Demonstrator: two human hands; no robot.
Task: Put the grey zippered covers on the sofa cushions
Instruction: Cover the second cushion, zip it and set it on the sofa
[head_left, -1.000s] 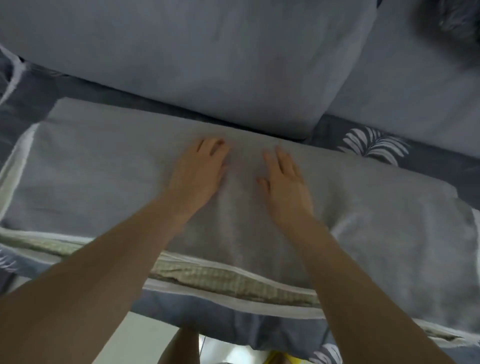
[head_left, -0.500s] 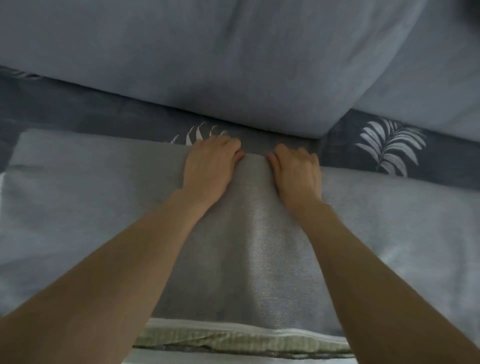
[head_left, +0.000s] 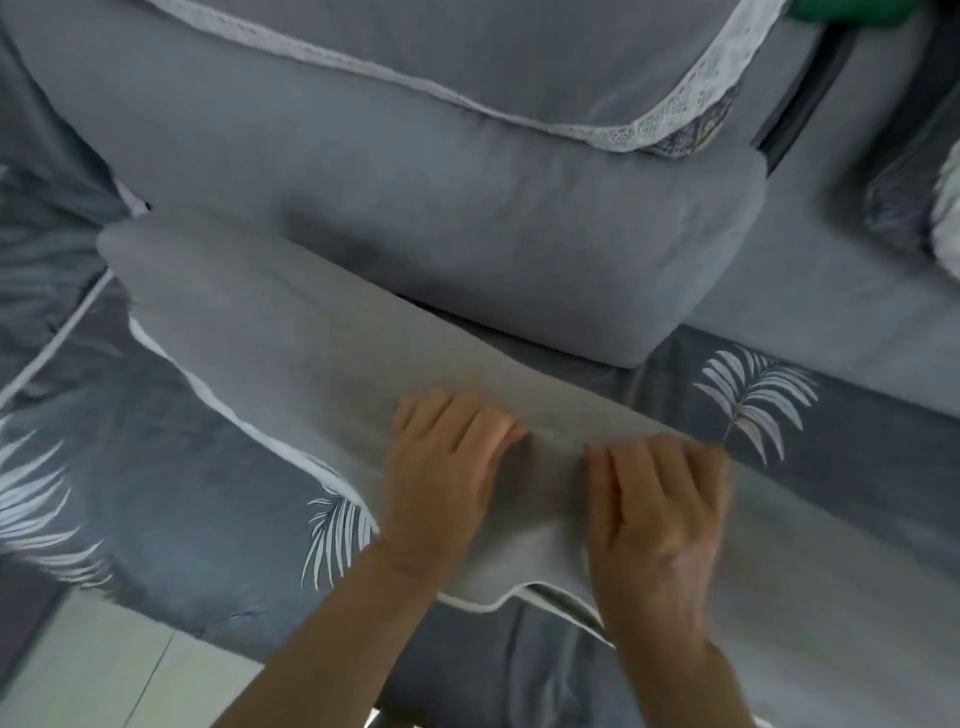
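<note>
My left hand sits on top of the grey cover, fingers bent and their tips pushed into a fold. I cannot tell whether it pinches the cloth or only presses on it. My right hand lies just beside it to the right, motion-blurred, palm down with fairly straight, spread fingers pressing flat and gripping nothing. A dark crease in the fabric runs between the two hands.

Half a second ago both hands were hooked over the cushion's far edge and the cushion lay almost level across the picture. Now the hands are lower in the frame, the right one has flattened out, and the cushion slants. More of the surroundings also shows.

The covered cushion is long and narrow. Its long axis runs from the upper left of the frame down to the lower right, with the rounded closed end pointing upper left. Its white-trimmed edge faces the lower left, towards me, and gapes slightly by my wrists.

Above it, a big grey back cushion fills the upper middle, its lower face close along the cover's far side. A lace-edged cloth drapes over its top. The leaf-print sofa cover lies underneath, and pale floor shows at lower left.
</note>
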